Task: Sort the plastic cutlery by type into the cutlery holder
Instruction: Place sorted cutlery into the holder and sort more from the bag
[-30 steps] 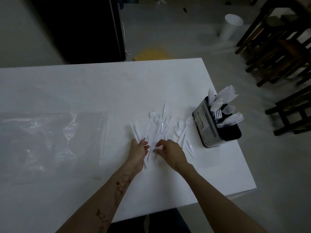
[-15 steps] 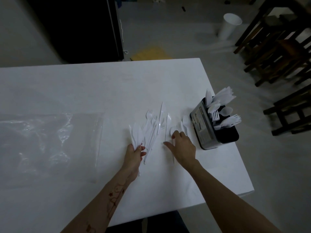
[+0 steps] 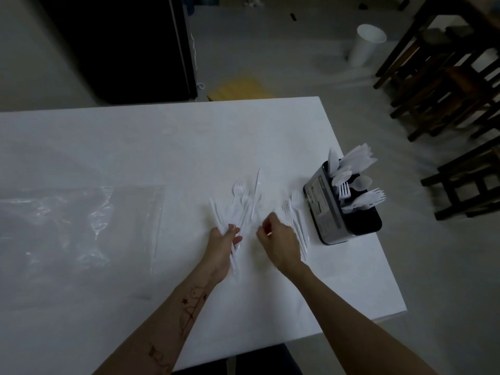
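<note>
Head view, looking down. Loose white plastic cutlery (image 3: 244,204) lies fanned on the white surface (image 3: 135,147): flat thin forks, blade-shaped knives, all smooth and faintly translucent. A smaller group of forks (image 3: 293,212) lies just beside the cutlery holder (image 3: 328,212), a dark rectangular metal caddy near the right edge, already carrying upright knives, spoons and forks in separate clusters. The left hand (image 3: 224,239) clasps a bundle of several pieces by their handles. The right hand (image 3: 278,239), half a second ago spread flat near the holder-side forks, has drawn back toward the centre with fingertips curled together; whether it pinches a piece cannot be told. Judged so, gathering by type continues and no transfer to the holder is under way. A crinkled clear plastic bag (image 3: 81,220) lies flat, well apart, at left.
</note>
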Demonstrator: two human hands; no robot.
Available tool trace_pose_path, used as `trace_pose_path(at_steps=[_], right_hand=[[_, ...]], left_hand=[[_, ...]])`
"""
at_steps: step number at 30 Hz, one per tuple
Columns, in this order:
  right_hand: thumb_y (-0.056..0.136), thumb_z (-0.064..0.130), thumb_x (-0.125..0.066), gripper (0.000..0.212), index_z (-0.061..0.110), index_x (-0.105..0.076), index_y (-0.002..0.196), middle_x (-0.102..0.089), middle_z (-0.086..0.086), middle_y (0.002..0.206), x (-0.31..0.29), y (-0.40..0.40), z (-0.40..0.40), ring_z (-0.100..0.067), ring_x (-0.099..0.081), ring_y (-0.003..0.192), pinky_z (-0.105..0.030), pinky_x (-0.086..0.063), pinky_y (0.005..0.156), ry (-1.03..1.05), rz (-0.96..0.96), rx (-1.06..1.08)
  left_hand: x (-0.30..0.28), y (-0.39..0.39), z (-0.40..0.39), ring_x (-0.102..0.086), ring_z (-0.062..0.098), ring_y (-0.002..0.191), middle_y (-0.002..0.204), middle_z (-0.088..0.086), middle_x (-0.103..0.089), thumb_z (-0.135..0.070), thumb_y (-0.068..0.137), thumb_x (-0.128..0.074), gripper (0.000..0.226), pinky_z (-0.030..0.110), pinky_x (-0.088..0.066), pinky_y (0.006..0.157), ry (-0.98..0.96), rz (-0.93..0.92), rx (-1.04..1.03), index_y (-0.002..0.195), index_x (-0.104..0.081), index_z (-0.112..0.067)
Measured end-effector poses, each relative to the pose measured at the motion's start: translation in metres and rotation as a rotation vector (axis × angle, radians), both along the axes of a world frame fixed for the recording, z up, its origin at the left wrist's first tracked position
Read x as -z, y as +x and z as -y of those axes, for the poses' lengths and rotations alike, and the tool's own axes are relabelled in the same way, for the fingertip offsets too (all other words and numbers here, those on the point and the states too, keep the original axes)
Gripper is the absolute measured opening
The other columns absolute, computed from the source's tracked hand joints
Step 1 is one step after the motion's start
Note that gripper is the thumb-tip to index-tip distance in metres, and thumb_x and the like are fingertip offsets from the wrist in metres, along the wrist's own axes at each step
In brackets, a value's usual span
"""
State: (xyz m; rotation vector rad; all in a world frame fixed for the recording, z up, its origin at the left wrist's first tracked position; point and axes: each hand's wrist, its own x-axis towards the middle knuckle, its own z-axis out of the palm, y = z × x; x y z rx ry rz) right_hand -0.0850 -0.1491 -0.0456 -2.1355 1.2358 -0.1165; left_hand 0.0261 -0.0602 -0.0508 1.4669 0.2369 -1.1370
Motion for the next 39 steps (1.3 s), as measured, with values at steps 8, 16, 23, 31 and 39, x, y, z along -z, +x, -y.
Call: trace_pose_path(at_steps=[8,16,23,31,39], right_hand=[[0.092,0.047,-0.058,0.029,0.020,-0.060,0.082,-0.064,0.009,0.071,0.011,0.007,-0.001,-0.005,-0.060,0.062,-0.028,-0.054,0.063,0.076,0.114,-0.060],[0.090,0.042,-0.065,0.033,0.010,-0.060,0.096,-0.067,-0.005,0.086,0.029,0.049,0.024,-0.022,-0.066,0.077,-0.032,-0.051,0.067,0.212,-0.049,0.260],[0.095,0.026,-0.062,0.016,0.010,-0.062,0.091,-0.072,-0.003,0.083,0.015,0.030,0.013,-0.015,-0.069,0.068,-0.021,-0.053,0.061,0.304,0.225,0.413],[0.081,0.022,-0.078,0.024,0.009,-0.059,0.077,-0.066,-0.003,0.071,0.009,-0.008,-0.019,-0.020,-0.060,0.065,-0.028,-0.050,0.062,0.225,0.279,0.027],[0.087,0.049,-0.066,0.032,0.018,-0.060,0.087,-0.066,0.004,0.078,0.016,0.001,-0.018,-0.014,-0.063,0.069,-0.027,-0.052,0.065,0.247,0.089,0.114]], left_hand=[[-0.004,0.014,0.015,-0.060,0.019,0.084,0.099,0.010,-0.060,-0.009,0.097,-0.050,0.019,0.028,-0.049,0.064,0.034,0.009,-0.088,0.115,-0.048,-0.002],[0.008,0.018,-0.007,-0.059,0.020,0.087,0.096,0.005,-0.061,-0.008,0.099,-0.044,0.022,0.027,-0.049,0.071,0.038,0.067,0.016,0.119,-0.046,-0.001],[0.007,0.021,-0.008,-0.061,0.022,0.095,0.112,0.011,-0.062,-0.013,0.093,-0.058,0.031,0.033,-0.051,0.078,0.015,0.027,0.016,0.121,-0.050,-0.001],[-0.003,0.019,0.010,-0.064,0.025,0.098,0.106,0.012,-0.065,-0.017,0.087,-0.067,0.037,0.034,-0.054,0.072,-0.065,-0.008,0.004,0.115,-0.055,0.004],[-0.003,0.018,-0.001,-0.053,0.014,0.066,0.081,0.005,-0.057,-0.013,0.099,-0.045,0.013,0.023,-0.049,0.057,0.045,0.069,-0.089,0.097,-0.052,-0.003]])
